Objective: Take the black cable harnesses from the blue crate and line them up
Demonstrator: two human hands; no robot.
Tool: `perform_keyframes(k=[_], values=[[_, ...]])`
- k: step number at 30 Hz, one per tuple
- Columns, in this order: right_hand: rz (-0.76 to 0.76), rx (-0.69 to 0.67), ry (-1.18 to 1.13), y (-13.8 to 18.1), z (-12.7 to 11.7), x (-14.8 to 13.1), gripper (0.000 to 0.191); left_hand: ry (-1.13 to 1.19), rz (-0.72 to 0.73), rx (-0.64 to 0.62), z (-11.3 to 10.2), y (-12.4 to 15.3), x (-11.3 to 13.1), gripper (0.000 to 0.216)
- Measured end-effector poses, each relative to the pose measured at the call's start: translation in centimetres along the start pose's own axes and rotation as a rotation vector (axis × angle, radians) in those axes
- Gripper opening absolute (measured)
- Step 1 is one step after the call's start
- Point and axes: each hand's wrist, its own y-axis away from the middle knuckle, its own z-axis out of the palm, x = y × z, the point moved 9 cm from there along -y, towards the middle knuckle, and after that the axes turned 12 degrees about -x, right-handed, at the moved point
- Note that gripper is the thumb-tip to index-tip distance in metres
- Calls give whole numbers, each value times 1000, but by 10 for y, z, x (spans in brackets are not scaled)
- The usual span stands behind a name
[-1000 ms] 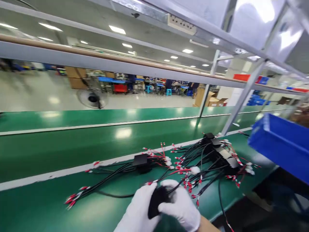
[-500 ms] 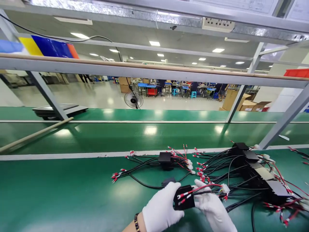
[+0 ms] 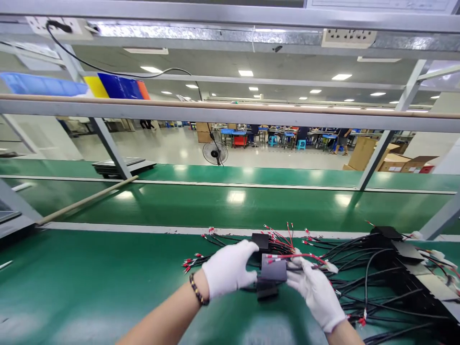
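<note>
A black box with wires (image 3: pixel 273 268) is in the middle of the bench, just in front of another black box (image 3: pixel 260 241) with cables and red-tipped leads. My left hand (image 3: pixel 230 268), in a white glove, is at its left side with thumb and fingers spread, a small gap from it. At its right side my right hand (image 3: pixel 314 290), also gloved, has its fingers closed round the wires by the box edge. Red-tipped wires (image 3: pixel 283 257) lie across the box top, and a white connector (image 3: pixel 331 267) hangs past my right fingers. One more dark box (image 3: pixel 267 290) lies nearer me.
At the right, a row of black boxes (image 3: pixel 406 268) with many black cables covers the green bench (image 3: pixel 108 278). A wooden stick (image 3: pixel 86 200) lies at the left, near a flat scale (image 3: pixel 122 165). A metal shelf frame (image 3: pixel 230 112) crosses above.
The box has moved forward and down towards the other boxes, and its face has turned upward. My left fingers have come off it and spread. The view has swung left.
</note>
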Motion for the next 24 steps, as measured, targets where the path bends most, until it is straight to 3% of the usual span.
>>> perform_keyframes(k=[2,4,8,11,14,16,17,19,20,22,23,24], values=[[-14,36,57,-31,4,-8,57,-106,6,27,-23,-15,-19,48],[-15,47,141,-61,7,-10,63,-162,-7,9,-33,-34,-40,49],[58,101,286,-102,-8,0,61,-164,-29,-47,-18,-70,-74,34],[150,172,426,-99,-30,2,54,-153,-39,-62,2,-83,-87,27],[211,213,593,-73,-46,0,50,-134,-52,-7,13,-76,-90,31],[206,153,831,-56,-44,4,43,-115,-75,110,17,-58,-86,38],[183,57,1016,-50,-34,10,44,-96,-63,192,20,-46,-81,40],[147,-214,1388,-42,-9,37,60,-29,36,302,36,-24,-60,37],[152,-328,1535,-38,1,54,67,13,126,271,54,-17,-47,35],[219,-423,1679,-34,9,77,71,95,201,43,104,-14,-29,63],[258,-410,1700,-33,11,82,67,114,172,-51,126,-14,-27,80],[289,-386,1690,-33,13,81,60,137,131,-113,143,-14,-29,81]])
